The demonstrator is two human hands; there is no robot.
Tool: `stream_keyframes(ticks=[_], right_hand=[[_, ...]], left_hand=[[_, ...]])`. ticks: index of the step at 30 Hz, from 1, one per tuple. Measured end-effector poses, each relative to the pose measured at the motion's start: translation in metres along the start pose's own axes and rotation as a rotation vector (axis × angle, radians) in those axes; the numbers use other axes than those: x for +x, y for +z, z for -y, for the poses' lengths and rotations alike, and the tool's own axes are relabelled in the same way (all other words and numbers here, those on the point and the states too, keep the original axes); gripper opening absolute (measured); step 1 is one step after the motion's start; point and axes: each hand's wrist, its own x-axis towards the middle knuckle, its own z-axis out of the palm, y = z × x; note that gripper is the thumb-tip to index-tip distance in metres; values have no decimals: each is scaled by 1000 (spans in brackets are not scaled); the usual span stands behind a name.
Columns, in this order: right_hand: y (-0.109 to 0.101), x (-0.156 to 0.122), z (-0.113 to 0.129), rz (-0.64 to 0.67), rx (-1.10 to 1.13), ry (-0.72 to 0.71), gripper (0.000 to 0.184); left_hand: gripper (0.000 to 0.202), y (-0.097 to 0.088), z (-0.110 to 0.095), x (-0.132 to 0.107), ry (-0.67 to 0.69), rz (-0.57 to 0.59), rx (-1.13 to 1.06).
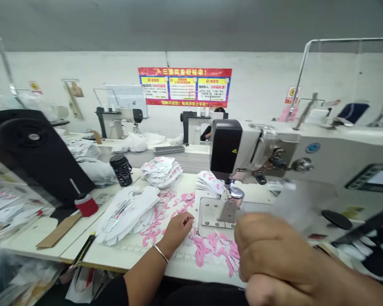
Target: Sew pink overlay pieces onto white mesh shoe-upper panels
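My left hand (180,225) rests low over the sewing table, wrist bracelet showing, its fingers curled together near the machine's metal plate. Whatever its fingertips may hold is too small to make out. Close to the camera, my right hand (268,248) is raised and closed into a fist, slightly blurred; the inside of the fist is hidden. Between the two hands lie pink curved cut pieces (212,244), some with white backing. The post-bed sewing machine (226,146) stands just beyond, its needle area over the post (229,208).
Left of my left hand are white fabric pieces (130,210) and another white stack (161,170). A black bottle (121,170), a red-bodied container (87,205) and a brown strip (59,230) stand or lie further left. More white pieces (210,182) sit behind the post.
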Motion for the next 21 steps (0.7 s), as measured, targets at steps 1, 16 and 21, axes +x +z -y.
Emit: stream_keyframes(ticks=[1,16,21], right_hand=[[13,-4,-16,29,-19,16,37],[126,-22,-135,-322,713,700,47],[138,31,-113,-224,780,549,66]], left_hand=[[19,-1,3,1,10,-10,-1],[46,5,-40,-22,511,-237,213],[71,-15,-63,1,903,-382,421]])
